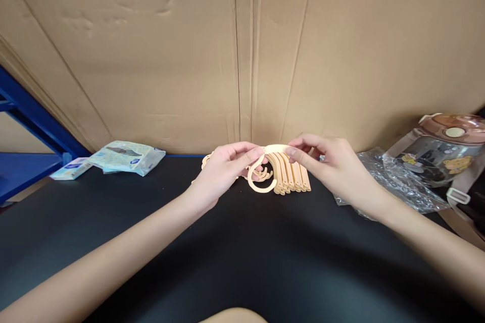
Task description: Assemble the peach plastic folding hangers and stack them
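Note:
My left hand (223, 164) is closed, thumb and fingers pinching the top of a flat beige hook (261, 189) shaped like an open ring. My right hand (326, 159) pinches the far end of a short beige curved strip (276, 149). That strip meets the hook at my left fingertips; whether they are joined is hidden. Just behind and below, a row of matching curved arm-like pieces (291, 176) with small holes lies on the black table (242, 252). More beige hooks (206, 160) lie behind my left hand, partly covered by it.
A pack of wipes (127, 156) and a small flat pack (71, 168) lie at the back left, near a blue metal frame (41, 116). Crumpled clear plastic (401, 186) and a strapped clear bottle with a brown lid (454, 128) are at right. A cardboard wall (170, 60) stands behind.

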Demonstrator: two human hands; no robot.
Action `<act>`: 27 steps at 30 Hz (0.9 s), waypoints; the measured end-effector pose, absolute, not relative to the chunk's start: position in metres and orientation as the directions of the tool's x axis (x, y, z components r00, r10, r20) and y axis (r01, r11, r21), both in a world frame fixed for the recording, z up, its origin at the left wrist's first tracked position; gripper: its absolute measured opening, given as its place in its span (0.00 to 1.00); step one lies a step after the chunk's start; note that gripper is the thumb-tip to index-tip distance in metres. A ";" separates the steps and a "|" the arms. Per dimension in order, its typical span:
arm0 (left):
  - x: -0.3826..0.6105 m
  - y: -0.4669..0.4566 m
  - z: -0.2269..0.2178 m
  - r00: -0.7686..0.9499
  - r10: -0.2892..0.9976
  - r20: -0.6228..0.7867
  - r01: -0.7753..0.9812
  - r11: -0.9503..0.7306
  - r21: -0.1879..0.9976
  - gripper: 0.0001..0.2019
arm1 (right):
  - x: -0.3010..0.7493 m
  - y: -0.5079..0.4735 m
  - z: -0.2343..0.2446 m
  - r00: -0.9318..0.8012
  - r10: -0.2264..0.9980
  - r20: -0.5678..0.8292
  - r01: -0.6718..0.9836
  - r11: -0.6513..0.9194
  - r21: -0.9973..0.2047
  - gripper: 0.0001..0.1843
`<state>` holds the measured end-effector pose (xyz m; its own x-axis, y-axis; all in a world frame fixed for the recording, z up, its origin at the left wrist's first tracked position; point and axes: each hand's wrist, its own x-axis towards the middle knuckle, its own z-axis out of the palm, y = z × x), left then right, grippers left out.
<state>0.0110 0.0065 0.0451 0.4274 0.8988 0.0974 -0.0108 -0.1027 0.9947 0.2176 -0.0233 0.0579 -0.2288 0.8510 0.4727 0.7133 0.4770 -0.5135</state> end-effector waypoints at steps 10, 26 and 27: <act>0.021 -0.006 0.028 0.490 0.870 0.046 0.095 -0.105 0.990 0.19 | 0.221 -0.019 0.038 -0.728 0.517 0.450 0.686 0.539 0.488 0.12; 0.027 -0.022 0.026 0.523 0.852 0.028 0.127 -0.110 0.986 0.20 | 0.213 -0.026 0.034 -0.782 0.438 0.443 0.622 0.586 0.519 0.14; 0.029 -0.025 0.024 0.502 0.864 0.050 0.143 -0.139 0.980 0.20 | 0.212 -0.027 0.032 -0.786 0.455 0.418 0.618 0.581 0.530 0.16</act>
